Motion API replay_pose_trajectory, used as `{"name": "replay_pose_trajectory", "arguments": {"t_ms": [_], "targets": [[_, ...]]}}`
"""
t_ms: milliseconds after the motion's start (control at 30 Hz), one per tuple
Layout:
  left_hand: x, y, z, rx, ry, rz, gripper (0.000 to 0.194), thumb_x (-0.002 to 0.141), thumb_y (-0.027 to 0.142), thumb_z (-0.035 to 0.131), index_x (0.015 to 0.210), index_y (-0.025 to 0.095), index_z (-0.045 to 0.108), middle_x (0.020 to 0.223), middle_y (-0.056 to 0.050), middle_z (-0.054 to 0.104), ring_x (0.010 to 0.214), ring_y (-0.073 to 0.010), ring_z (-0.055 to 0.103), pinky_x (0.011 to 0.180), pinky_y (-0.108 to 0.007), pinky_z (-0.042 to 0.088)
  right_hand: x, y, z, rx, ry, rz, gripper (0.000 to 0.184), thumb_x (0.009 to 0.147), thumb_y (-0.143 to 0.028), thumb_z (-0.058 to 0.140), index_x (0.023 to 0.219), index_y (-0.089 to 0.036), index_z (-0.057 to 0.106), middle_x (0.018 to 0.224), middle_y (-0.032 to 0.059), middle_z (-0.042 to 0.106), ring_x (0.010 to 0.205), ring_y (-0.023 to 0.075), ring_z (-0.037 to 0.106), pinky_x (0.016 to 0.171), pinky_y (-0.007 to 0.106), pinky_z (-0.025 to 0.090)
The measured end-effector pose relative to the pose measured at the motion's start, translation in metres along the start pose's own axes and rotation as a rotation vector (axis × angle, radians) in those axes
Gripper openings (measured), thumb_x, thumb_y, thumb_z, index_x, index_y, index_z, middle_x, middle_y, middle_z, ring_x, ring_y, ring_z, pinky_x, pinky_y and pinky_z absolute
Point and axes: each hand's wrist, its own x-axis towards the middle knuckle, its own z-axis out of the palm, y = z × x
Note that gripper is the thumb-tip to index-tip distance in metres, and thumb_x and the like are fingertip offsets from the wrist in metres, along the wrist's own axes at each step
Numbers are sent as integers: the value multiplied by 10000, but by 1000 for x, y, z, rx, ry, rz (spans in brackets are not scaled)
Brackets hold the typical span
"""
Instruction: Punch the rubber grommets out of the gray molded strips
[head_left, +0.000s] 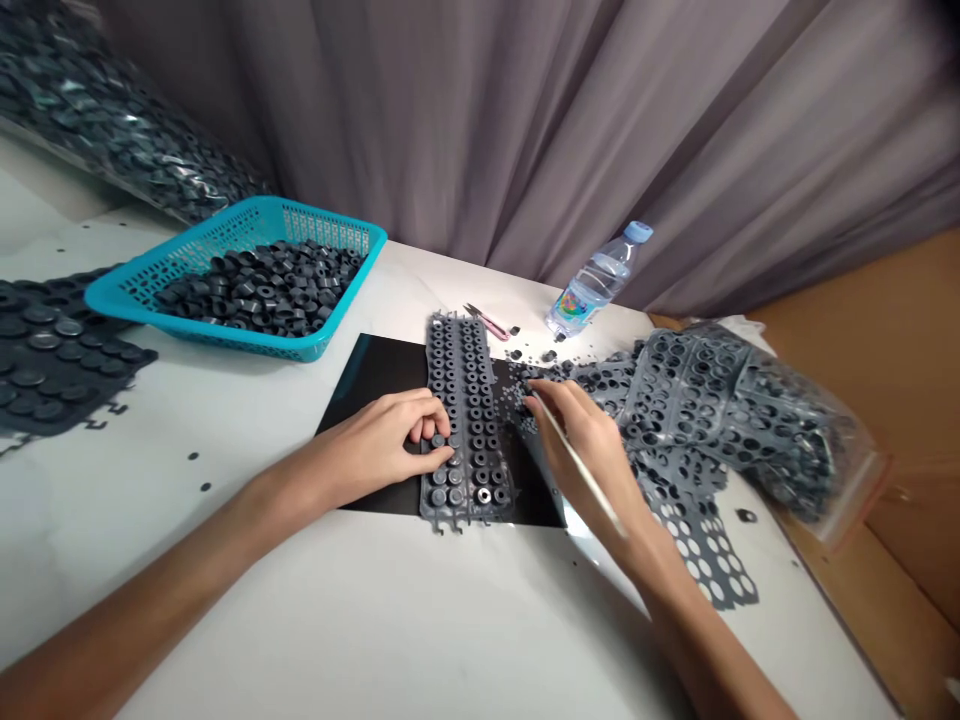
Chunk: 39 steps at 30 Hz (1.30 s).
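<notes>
A grey rubber sheet [469,400] studded with rows of small round parts lies on a black mat [375,375]. My left hand [390,440] rests on the sheet's left edge, its fingers curled and pressing on the parts. My right hand [585,435] sits just right of the sheet with its fingers closed on a thin light stick [581,465], whose tip points at a scatter of small loose pieces [517,385] on the mat.
A turquoise basket [247,215] of dark round parts stands at the back left. Punched-out grey sheets [697,410] pile up on the right, some in a clear bag. A water bottle [596,280] and small pink-handled snips [487,320] lie behind. More studded sheets [52,360] lie far left.
</notes>
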Motion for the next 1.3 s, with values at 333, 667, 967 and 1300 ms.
{"name": "replay_pose_trajectory", "arguments": {"t_ms": [333, 667, 967, 1300], "targets": [[-2, 4, -3, 12, -4, 15, 41, 863, 224, 652, 894, 204, 633, 840, 19, 569, 762, -142, 567, 711, -279, 464, -6, -18, 2, 316, -332, -206, 191, 1035, -371, 572, 1123, -213, 634, 1001, 56, 712, 866, 182, 678, 797, 285, 533], [1, -2, 0, -23, 19, 51, 47, 838, 204, 666, 876, 197, 639, 829, 19, 569, 749, -136, 563, 707, -273, 466, -2, -24, 6, 215, -335, -388, 182, 1049, -362, 541, 1055, -211, 643, 953, 74, 705, 869, 201, 635, 799, 305, 535], [2, -6, 3, -30, 26, 41, 61, 813, 196, 674, 865, 199, 640, 804, 25, 571, 723, -133, 551, 681, -269, 461, -5, -20, 20, 95, -287, -437, 221, 1063, -319, 515, 1216, -203, 626, 1036, 87, 713, 928, 207, 668, 827, 318, 553], [3, -8, 3, -26, -2, 34, 82, 834, 252, 670, 895, 205, 641, 820, 15, 575, 740, -145, 551, 689, -278, 461, -5, -13, 22, 57, -142, -314, 262, 1088, -323, 432, 1261, -188, 575, 1084, 116, 680, 963, 230, 674, 846, 355, 552]]}}
